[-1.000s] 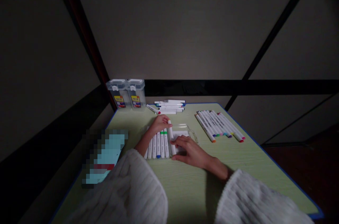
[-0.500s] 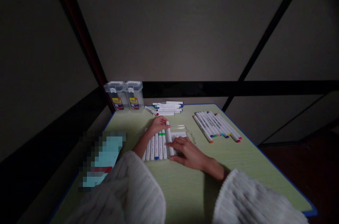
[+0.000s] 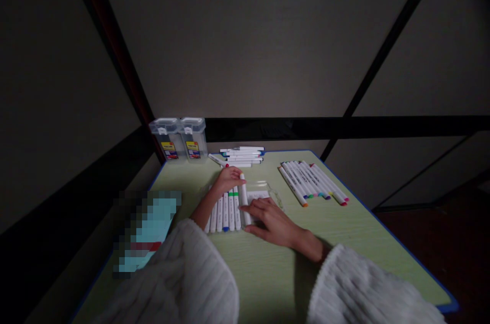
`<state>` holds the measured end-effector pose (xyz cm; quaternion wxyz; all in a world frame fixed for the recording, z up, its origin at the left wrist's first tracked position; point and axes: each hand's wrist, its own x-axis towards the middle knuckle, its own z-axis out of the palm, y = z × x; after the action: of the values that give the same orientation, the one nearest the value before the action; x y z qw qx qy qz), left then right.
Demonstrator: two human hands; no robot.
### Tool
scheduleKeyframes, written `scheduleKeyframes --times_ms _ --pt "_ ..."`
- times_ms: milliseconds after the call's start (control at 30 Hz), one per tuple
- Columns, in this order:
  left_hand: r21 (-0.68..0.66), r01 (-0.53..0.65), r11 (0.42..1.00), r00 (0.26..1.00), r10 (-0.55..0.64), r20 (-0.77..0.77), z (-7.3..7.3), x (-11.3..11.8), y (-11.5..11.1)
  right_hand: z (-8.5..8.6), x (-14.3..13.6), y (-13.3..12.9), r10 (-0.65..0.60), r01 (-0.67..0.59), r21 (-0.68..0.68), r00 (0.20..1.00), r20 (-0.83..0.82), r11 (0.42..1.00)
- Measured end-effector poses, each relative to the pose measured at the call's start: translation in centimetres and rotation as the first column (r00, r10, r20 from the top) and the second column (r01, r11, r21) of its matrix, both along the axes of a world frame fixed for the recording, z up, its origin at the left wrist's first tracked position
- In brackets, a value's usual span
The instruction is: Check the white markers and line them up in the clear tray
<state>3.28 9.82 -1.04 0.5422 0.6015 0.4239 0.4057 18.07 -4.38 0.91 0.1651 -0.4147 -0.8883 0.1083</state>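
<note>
Head view: pinching the far end of a slim white plastic marker (image 3: 244, 197) between thumb and fingers of the left hand (image 3: 229, 177). Touching the same marker nearer the body with the forefinger of the right hand (image 3: 270, 219), loosely curled, thumb beside the near end; cannot tell of a firm grip there. Holding the marker lengthwise between both hands, over a shallow clear plastic case (image 3: 261, 183), just right of a row of white cylindrical markers (image 3: 225, 214), partly hidden by the left forearm. Can see two green bands and one blue end in that row. Well right of the right hand, a side-by-side group of white markers with coloured ends (image 3: 306, 178). Beyond the left hand, a pile of white markers (image 3: 244, 154) and, beside it, a single white marker with a red tip (image 3: 217, 159). Farther left, two upright clear plastic boxes with yellow labels (image 3: 179, 141). Left of the left forearm, a pixelated teal object with a red band (image 3: 155, 224). Beneath, a pale green tabletop with a blue edge (image 3: 344, 247).
</note>
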Motion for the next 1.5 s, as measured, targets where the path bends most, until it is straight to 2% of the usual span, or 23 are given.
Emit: scheduleKeyframes --times_ms 267,433,700,900,1033,1167,1233,1367,1433,1500 --pt "0.008 -0.005 1.0 0.999 0.005 0.038 1.1 0.0 -1.0 -0.1 0.0 0.1 -0.003 0.003 0.003 1.0 -0.015 1.0" --pt "-0.061 0.032 0.998 0.997 -0.027 0.071 1.9 0.0 -1.9 0.1 0.0 0.1 -0.012 0.012 -0.003 0.999 -0.044 1.0" --pt "-0.163 0.012 0.986 0.988 0.014 0.156 2.5 0.2 -1.9 0.0 0.2 0.4 -0.08 0.081 -0.007 0.968 -0.24 0.997" --pt "-0.186 0.059 0.981 0.969 -0.012 0.246 3.1 0.5 -2.3 -0.5 0.1 0.7 -0.207 0.138 -0.179 0.86 -0.467 0.974" --pt "-0.171 0.084 0.982 0.952 -0.029 0.303 3.3 0.7 -2.4 -1.0 0.1 1.5 -0.32 0.12 -0.336 0.697 -0.641 0.934" --pt "-0.145 0.114 0.983 0.937 -0.058 0.346 3.6 0.9 -2.7 -1.5 0.5 2.5 -0.403 0.106 -0.413 0.528 -0.747 0.904" --pt "-0.105 0.15 0.983 0.925 -0.103 0.365 3.6 1.0 -2.9 -1.7 0.7 2.8 -0.424 0.12 -0.425 0.51 -0.749 0.897" --pt "0.028 0.21 0.977 0.906 -0.205 0.371 3.3 1.3 -2.8 -1.7 1.3 3.0 -0.442 0.172 -0.419 0.535 -0.721 0.892" --pt "0.071 0.171 0.983 0.927 -0.185 0.325 3.0 1.5 -2.4 -1.6 1.6 3.1 -0.443 0.202 -0.403 0.551 -0.707 0.893" --pt "0.076 0.096 0.992 0.959 -0.112 0.262 2.7 1.5 -2.0 -1.4 2.1 3.3 -0.444 0.24 -0.377 0.579 -0.684 0.894"
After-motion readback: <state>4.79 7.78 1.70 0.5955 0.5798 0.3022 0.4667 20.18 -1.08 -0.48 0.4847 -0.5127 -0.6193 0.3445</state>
